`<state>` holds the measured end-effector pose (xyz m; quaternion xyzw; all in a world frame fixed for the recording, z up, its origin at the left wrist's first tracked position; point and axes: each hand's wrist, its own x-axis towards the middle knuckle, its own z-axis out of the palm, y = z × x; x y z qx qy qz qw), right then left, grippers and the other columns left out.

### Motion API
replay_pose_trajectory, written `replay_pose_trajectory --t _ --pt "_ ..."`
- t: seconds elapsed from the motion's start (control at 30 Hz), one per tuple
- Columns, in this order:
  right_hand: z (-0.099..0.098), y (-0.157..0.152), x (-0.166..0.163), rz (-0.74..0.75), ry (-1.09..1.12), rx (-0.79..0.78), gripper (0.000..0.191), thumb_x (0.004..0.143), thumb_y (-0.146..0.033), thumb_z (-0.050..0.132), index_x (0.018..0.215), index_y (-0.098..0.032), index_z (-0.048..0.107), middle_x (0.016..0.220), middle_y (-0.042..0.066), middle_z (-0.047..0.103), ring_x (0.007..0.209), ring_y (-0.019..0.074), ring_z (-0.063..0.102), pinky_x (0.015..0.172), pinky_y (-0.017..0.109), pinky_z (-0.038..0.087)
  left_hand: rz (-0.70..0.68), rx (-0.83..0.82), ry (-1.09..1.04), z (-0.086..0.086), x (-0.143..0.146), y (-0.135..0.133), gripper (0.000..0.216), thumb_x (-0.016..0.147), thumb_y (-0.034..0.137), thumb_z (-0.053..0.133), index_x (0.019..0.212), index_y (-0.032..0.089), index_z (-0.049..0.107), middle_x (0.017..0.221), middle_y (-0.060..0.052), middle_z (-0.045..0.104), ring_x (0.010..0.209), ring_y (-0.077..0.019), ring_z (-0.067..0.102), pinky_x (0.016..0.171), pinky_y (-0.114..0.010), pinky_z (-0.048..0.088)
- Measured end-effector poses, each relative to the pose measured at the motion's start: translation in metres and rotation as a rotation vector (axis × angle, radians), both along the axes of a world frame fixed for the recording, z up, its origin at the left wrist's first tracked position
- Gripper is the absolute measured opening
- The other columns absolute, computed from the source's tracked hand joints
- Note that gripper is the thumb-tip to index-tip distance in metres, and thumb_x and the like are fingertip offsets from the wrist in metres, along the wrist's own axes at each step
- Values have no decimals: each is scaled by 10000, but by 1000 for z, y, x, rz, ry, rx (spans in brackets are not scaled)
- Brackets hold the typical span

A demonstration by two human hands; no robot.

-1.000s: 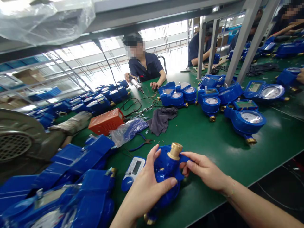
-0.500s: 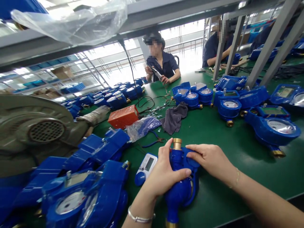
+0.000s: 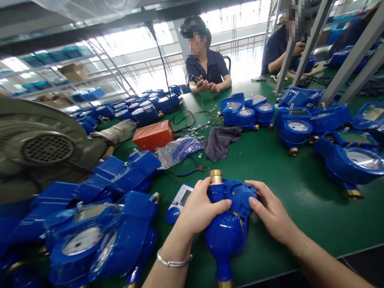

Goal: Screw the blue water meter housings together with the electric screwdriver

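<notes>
The green table (image 3: 279,168) fills the view and carries everything here. At nine o'clock sits a large grey fan housing (image 3: 39,148) with a round grille. Below it, toward seven o'clock, lies a heap of blue water meters (image 3: 99,224), some with their dial faces up. More finished meters (image 3: 300,128) with white dials crowd the table from one to three o'clock, and a further row (image 3: 144,110) runs back at eleven o'clock.

Near the bottom centre, at six o'clock, is the blue meter body (image 3: 228,224) held in both hands, lying on its side with one brass-threaded end (image 3: 216,176) pointing away toward twelve. The left hand (image 3: 199,208) has its grip closed round the body's left flank, thumb laid across the top. The right hand (image 3: 270,210) grips the square upper housing from the right, fingers curled against it and thumb pressed on its face.

An orange box (image 3: 153,135) sits at eleven o'clock from the hands, with a clear plastic bag (image 3: 177,150) and a dark grey cloth (image 3: 220,142) beside it. Just left of the left hand lies a small white display module (image 3: 180,198). A pair of blue-handled pliers (image 3: 192,170) rests just beyond. At twelve o'clock a person (image 3: 207,66) in a dark shirt works across the table.
</notes>
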<state>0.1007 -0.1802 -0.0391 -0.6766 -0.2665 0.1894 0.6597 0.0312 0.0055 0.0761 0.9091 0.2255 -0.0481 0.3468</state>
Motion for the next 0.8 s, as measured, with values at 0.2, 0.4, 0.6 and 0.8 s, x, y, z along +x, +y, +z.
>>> replay_pose_trajectory --t 0.2,0.4,0.6,0.8 --pt "-13 -12 -5 -1 57 83 390 930 -421 446 1306 -320 416 1316 49 478 1200 249 500 1045 433 404 32 88 -40 -1 -8 -17 700 696 525 737 1257 201 473 1135 -85 576 1034 -289 576 914 -435 449" --pt "-16 -11 0 4 74 126 399 905 -441 479 1278 -303 458 1312 57 461 1229 258 453 1085 443 359 85 -12 -77 -9 -13 -15 779 684 562 741 1308 227 416 1235 -88 533 1136 -303 524 1006 -474 386" --pt "-21 -4 -16 -42 122 156 582 871 -518 513 1370 -320 286 1448 77 298 1350 274 329 1111 459 320 267 -925 -171 -25 -24 -4 1176 624 535 821 1458 320 19 1303 -124 525 1149 -325 565 982 -474 444" --pt "-31 32 -52 -58 539 412 862 722 -615 639 1341 -328 112 1489 127 269 1335 321 381 1048 445 400 471 -1011 -310 -43 -25 -4 1275 496 537 861 1450 285 53 1263 -152 569 1079 -368 608 970 -492 450"
